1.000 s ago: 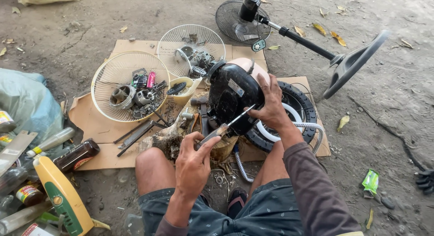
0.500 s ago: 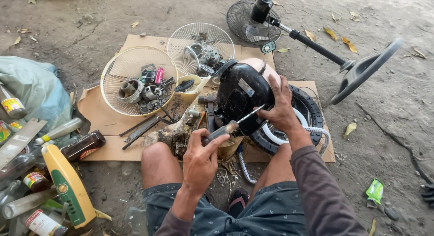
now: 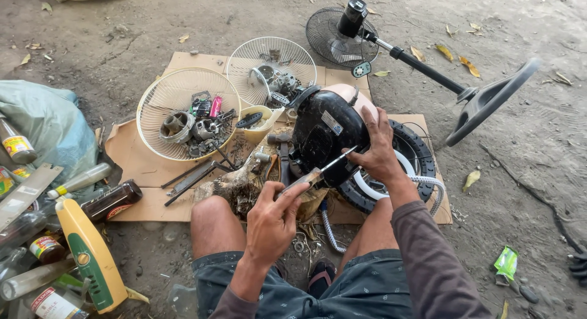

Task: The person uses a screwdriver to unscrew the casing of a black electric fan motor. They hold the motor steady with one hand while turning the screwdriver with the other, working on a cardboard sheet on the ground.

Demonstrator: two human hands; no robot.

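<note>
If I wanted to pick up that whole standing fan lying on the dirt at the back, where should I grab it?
Probably the black pole, near its middle, coming down from above. It lies flat on the ground with bare dirt either side, so fingers can wrap around it. The wire cage at one end looks flimsy, and the round base at the other is wide and tilted up, awkward for a one-handed grip.

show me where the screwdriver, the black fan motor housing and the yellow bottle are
screwdriver [image 3: 333,164], head view, on the metal shaft
black fan motor housing [image 3: 324,132], head view, on its rounded back
yellow bottle [image 3: 88,252], head view, on its body
</note>
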